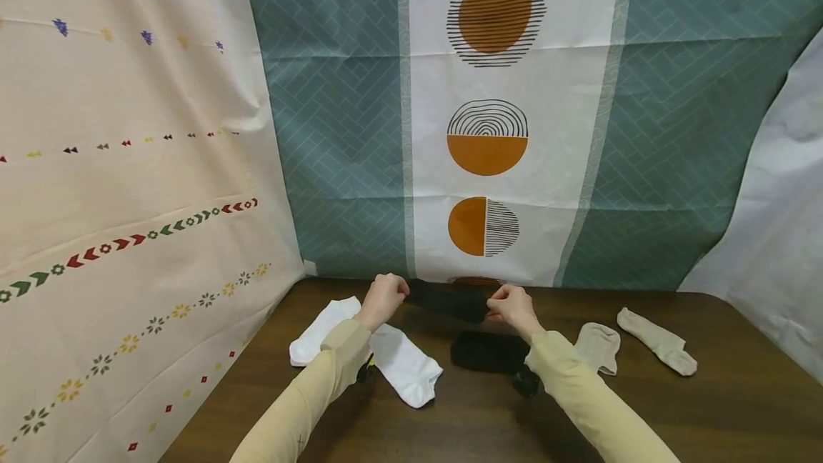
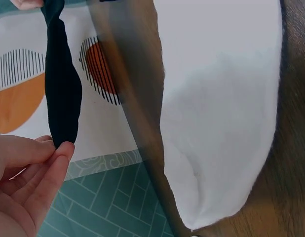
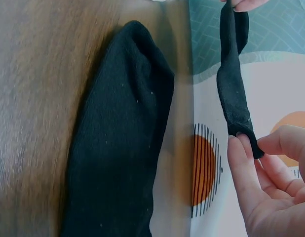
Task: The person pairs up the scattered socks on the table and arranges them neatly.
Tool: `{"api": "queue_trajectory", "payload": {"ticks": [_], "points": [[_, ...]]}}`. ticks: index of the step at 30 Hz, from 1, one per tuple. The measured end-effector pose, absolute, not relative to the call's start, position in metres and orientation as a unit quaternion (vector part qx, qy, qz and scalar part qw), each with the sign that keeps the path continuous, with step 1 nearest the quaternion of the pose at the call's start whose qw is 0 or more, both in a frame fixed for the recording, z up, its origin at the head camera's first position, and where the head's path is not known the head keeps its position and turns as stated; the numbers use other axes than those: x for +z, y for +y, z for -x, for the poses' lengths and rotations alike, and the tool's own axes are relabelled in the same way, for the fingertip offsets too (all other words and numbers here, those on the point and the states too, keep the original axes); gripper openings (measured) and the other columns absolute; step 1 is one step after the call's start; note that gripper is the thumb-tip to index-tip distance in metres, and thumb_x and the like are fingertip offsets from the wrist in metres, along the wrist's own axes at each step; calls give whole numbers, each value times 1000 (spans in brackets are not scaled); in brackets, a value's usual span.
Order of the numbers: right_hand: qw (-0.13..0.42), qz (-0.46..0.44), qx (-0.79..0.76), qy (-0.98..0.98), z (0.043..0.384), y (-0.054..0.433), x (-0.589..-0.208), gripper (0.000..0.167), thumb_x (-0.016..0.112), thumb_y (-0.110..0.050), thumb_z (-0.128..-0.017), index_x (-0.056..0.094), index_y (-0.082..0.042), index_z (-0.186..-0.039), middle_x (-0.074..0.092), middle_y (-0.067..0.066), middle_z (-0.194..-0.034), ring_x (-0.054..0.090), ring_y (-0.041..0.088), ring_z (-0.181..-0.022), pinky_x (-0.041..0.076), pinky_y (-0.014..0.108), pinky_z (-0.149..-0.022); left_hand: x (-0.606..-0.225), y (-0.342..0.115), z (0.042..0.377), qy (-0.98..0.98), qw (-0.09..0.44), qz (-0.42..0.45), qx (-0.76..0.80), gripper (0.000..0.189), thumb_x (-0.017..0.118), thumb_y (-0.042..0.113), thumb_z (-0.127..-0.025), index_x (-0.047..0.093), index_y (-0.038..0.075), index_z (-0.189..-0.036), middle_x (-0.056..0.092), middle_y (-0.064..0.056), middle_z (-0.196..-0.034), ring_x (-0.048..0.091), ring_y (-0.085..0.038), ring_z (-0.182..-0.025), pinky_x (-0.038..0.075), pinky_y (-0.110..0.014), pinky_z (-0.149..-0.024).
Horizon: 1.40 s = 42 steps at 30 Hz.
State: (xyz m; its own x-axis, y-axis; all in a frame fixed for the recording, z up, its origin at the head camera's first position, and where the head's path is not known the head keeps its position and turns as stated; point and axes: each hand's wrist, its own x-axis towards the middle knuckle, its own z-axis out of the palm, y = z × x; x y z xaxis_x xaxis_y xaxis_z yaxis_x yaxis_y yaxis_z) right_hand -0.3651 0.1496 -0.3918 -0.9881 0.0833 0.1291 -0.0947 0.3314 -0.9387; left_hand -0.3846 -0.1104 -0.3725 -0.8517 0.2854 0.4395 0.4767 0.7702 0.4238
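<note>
A black sock [image 1: 448,300] is stretched in the air between both hands, above the far part of the table. My left hand [image 1: 384,299] pinches one end of it; in the left wrist view the thumb and fingers [image 2: 63,150] meet on the dark fabric. At the other end my right hand [image 1: 512,306] pinches the sock, seen closely in the right wrist view [image 3: 236,84]. A second black sock [image 1: 486,351] lies flat on the table below, near the right wrist. Two white socks lie by the left forearm, one farther left [image 1: 324,331] and one nearer the middle [image 1: 406,366].
Two beige socks lie on the right of the brown table [image 1: 476,420], one folded over [image 1: 599,347] and one stretched out [image 1: 657,341]. A patterned curtain [image 1: 347,127] hangs behind the table's far edge, and a cream cloth [image 1: 128,234] hangs along the left side.
</note>
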Motion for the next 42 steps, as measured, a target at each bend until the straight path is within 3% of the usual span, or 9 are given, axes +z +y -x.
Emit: {"api": "queue_trajectory", "payload": {"ticks": [9,30,42], "points": [[73,-7,574,-816,360,162,-394,8,58,5,-77,56,10,-82,59,14,-71,63,24,-60,50,34,-57,-377,-100,381,-923,172,216,-268,14,59,-7,-77,68,3,-78,63,-5,-77,58,-19,-70,47,-29,-59],[57,-30,613,-788,347,185,-385,6,56,8,-79,54,11,-83,57,16,-76,62,27,-64,50,37,-61,-372,-77,371,-912,181,240,-280,13,59,-5,-78,68,4,-78,63,-2,-76,58,-17,-70,47,-28,-61],[52,-38,582,-811,343,202,-378,10,57,4,-80,55,12,-86,60,14,-72,62,24,-61,50,33,-59,-372,-64,368,-903,190,261,-282,14,59,-5,-78,68,5,-76,62,0,-73,56,-15,-68,46,-27,-61]]}}
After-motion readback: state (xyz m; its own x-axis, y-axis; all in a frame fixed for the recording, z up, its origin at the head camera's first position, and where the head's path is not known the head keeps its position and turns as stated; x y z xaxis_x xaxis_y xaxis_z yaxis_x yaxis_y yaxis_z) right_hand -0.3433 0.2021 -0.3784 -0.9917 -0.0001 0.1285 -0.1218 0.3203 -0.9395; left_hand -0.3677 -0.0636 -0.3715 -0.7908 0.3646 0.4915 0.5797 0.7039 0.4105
